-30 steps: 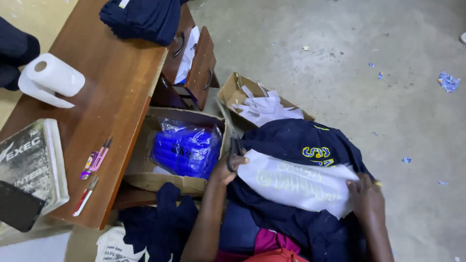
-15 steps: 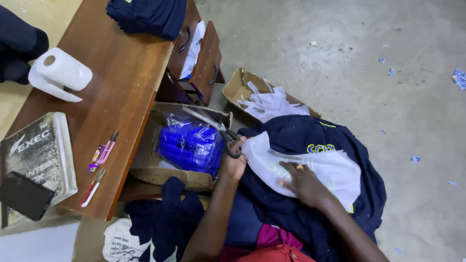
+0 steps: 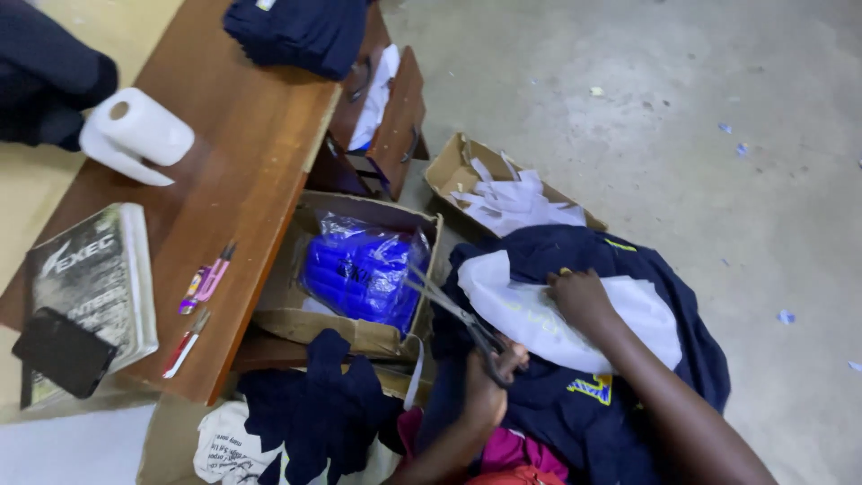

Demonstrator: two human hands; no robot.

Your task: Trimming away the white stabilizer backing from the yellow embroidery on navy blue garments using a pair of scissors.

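Note:
A navy garment (image 3: 664, 296) lies bunched on my lap and the floor, with a white sheet (image 3: 646, 314) over its upper part and a yellow printed patch (image 3: 588, 388) below. My right hand (image 3: 582, 298) presses flat on the white sheet. My left hand (image 3: 489, 382) grips the dark handles of a pair of scissors (image 3: 449, 310), whose blades point up-left toward the cardboard box (image 3: 359, 332) beside me.
The box holds a blue plastic-wrapped bundle (image 3: 359, 269). A second box (image 3: 449, 171) holds white scraps. A wooden desk (image 3: 242, 162) at left carries a paper roll (image 3: 135, 135), a book (image 3: 90, 287), a dark phone (image 3: 63, 352), pens (image 3: 206, 280) and folded navy cloth (image 3: 301, 31). Grey floor lies right.
My right hand moved left from the garment's right edge onto the white sheet. My left hand drew back toward me and now holds scissors. The garment's yellow patch shifted down.

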